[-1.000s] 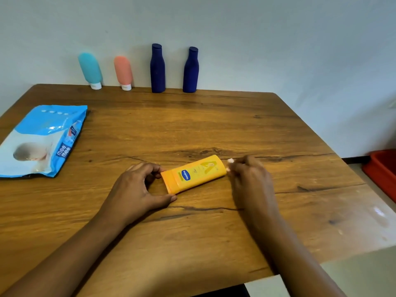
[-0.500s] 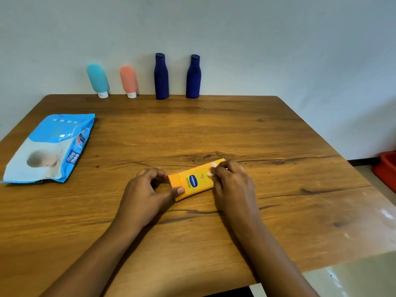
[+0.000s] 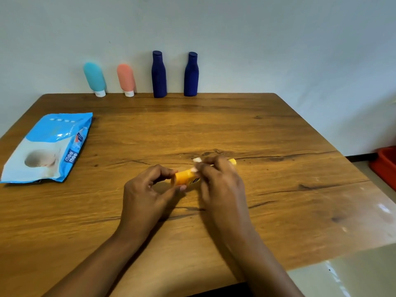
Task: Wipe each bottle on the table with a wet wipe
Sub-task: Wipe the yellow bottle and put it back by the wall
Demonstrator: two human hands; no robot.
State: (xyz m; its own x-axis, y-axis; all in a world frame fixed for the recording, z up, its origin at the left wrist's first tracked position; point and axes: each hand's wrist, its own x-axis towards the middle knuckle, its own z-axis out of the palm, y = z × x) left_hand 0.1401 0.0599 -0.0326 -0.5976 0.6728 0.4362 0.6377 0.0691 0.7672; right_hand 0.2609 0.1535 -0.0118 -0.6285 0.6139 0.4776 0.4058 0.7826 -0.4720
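On the head camera, our bottle [image 3: 186, 178] lies on its side mid-table [image 3: 278, 129], its long axis running near-left to far-right. Our left hand [image 3: 147, 189] pinches its left end. Our right hand [image 3: 221, 185] covers the body, fingers curled round a wipe [image 3: 197, 160]. We judge the next stroke should follow that axis.

yellow bottle [image 3: 186, 177]: orange-yellow, dark blue label | wet wipe [image 3: 197, 160]: white | teal tube [image 3: 94, 79], pink tube [image 3: 126, 77]: white caps | left navy bottle [image 3: 159, 75], right navy bottle [image 3: 191, 75]: plain dark blue | wipes pack [image 3: 49, 146]: blue and white | table [image 3: 278, 129]: brown wood grain, dark cracks | bin [image 3: 385, 166], far right: red
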